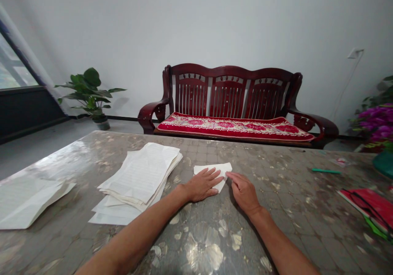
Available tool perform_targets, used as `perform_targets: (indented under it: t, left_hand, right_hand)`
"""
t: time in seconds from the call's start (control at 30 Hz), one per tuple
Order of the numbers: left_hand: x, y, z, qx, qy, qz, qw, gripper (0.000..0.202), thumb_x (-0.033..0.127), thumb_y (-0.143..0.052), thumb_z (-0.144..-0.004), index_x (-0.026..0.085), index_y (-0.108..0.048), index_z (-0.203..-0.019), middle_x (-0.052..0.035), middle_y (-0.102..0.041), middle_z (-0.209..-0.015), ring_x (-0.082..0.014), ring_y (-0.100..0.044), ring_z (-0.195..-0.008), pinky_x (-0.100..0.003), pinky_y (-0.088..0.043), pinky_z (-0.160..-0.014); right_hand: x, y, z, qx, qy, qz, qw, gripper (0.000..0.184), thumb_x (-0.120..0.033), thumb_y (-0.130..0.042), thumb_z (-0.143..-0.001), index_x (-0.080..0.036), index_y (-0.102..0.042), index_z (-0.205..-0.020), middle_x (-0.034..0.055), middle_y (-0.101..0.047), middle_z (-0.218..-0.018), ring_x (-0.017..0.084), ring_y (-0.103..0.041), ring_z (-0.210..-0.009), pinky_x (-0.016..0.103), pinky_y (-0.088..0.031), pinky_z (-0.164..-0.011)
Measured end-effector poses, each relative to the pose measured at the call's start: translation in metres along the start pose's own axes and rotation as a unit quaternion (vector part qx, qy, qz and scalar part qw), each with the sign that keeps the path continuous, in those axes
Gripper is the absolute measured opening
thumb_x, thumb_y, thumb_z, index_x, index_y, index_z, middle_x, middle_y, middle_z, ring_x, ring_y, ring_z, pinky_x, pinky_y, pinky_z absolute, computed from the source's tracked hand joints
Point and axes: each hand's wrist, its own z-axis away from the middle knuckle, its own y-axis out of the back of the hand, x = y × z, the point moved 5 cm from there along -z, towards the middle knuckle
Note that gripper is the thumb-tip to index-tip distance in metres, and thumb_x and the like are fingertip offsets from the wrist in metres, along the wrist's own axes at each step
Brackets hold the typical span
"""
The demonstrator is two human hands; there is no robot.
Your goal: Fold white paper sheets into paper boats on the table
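A small folded white paper [220, 169] lies on the patterned table [276, 209] just ahead of me. My left hand [202, 183] lies flat on it with the fingers stretched out, pressing it down. My right hand [244, 191] rests beside it on the right, fingers together, its fingertips touching the paper's lower right edge. To the left lies a loose stack of lined white sheets [139, 178].
More white paper [27, 203] lies at the table's left edge. A green pen [326, 171] and a red folder [370, 205] sit at the right. Behind the table stand a dark red wooden bench [233, 103], a potted plant [90, 90] and purple flowers [379, 121].
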Motion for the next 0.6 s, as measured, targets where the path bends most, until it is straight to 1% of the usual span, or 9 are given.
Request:
perform_targets:
  t: [0.1,0.17,0.23,0.33,0.4,0.5,0.57,0.6]
  left_hand:
    - [-0.001,0.003,0.001,-0.003,-0.029,0.027,0.999,0.052,0.042,-0.037,-0.102,0.025,-0.035,-0.151,-0.0083,-0.03,-0.159,-0.0217,-0.02,-0.15,-0.041,-0.015,-0.122]
    - [-0.002,0.004,0.002,-0.001,-0.036,0.04,0.999,0.052,0.04,-0.04,-0.101,0.026,-0.035,-0.151,-0.0071,-0.031,-0.159,-0.0209,-0.02,-0.15,-0.04,-0.015,-0.123]
    - [-0.003,0.005,0.003,0.004,-0.038,0.048,0.998,0.051,0.038,-0.043,-0.101,0.027,-0.036,-0.15,-0.0058,-0.032,-0.159,-0.02,-0.021,-0.15,-0.039,-0.016,-0.123]
    - [-0.003,0.003,0.003,0.009,-0.025,0.05,0.998,0.049,0.037,-0.042,-0.101,0.029,-0.04,-0.149,-0.0049,-0.034,-0.158,-0.0203,-0.023,-0.149,-0.04,-0.018,-0.123]
    - [0.0,0.0,0.002,0.013,0.007,0.049,0.999,0.046,0.036,-0.041,-0.101,0.03,-0.043,-0.147,-0.0041,-0.036,-0.157,-0.0214,-0.025,-0.148,-0.043,-0.021,-0.122]
    - [0.01,-0.006,0.0,0.044,0.09,0.036,0.994,0.041,0.033,-0.04,-0.102,0.03,-0.051,-0.141,-0.003,-0.044,-0.153,-0.0235,-0.033,-0.146,-0.047,-0.024,-0.121]
    - [0.018,-0.007,0.0,0.079,0.148,0.02,0.986,0.039,0.029,-0.043,-0.1,0.028,-0.055,-0.137,-0.0053,-0.049,-0.149,-0.0237,-0.038,-0.143,-0.046,-0.029,-0.119]
    - [0.022,-0.007,0.0,0.089,0.161,0.015,0.983,0.039,0.027,-0.045,-0.099,0.026,-0.055,-0.136,-0.0065,-0.05,-0.149,-0.0232,-0.04,-0.142,-0.045,-0.03,-0.119]
  right_hand:
    - [-0.009,-0.007,0.001,-0.044,0.013,0.026,0.999,0.044,-0.013,-0.039,-0.092,-0.02,-0.065,-0.126,0.0078,-0.069,-0.124,0.019,-0.064,-0.114,0.037,-0.048,-0.103]
    - [-0.012,-0.012,0.003,-0.071,0.029,0.053,0.996,0.041,-0.017,-0.038,-0.096,-0.018,-0.062,-0.13,0.0095,-0.067,-0.128,0.019,-0.061,-0.119,0.04,-0.044,-0.108]
    - [-0.011,-0.015,0.005,-0.093,0.047,0.079,0.991,0.039,-0.02,-0.039,-0.098,-0.017,-0.062,-0.13,0.0101,-0.064,-0.132,0.021,-0.057,-0.125,0.043,-0.04,-0.112]
    - [-0.004,-0.017,0.005,-0.107,0.047,0.117,0.986,0.037,-0.022,-0.04,-0.099,-0.016,-0.063,-0.128,0.0109,-0.062,-0.135,0.023,-0.054,-0.129,0.045,-0.04,-0.111]
    - [-0.001,-0.017,0.005,-0.109,0.037,0.139,0.984,0.037,-0.022,-0.041,-0.099,-0.016,-0.063,-0.127,0.0113,-0.061,-0.136,0.024,-0.054,-0.129,0.045,-0.041,-0.11]
    - [-0.002,-0.017,0.002,-0.11,0.026,0.159,0.981,0.034,-0.022,-0.044,-0.098,-0.015,-0.065,-0.125,0.0114,-0.063,-0.134,0.024,-0.056,-0.127,0.043,-0.042,-0.109]
    - [-0.005,-0.016,0.0,-0.107,0.02,0.169,0.98,0.032,-0.023,-0.046,-0.098,-0.016,-0.067,-0.121,0.0112,-0.065,-0.13,0.024,-0.058,-0.123,0.041,-0.043,-0.105]
    - [-0.006,-0.015,-0.001,-0.104,0.02,0.174,0.979,0.03,-0.024,-0.047,-0.098,-0.017,-0.068,-0.118,0.0111,-0.067,-0.127,0.024,-0.06,-0.121,0.04,-0.044,-0.103]
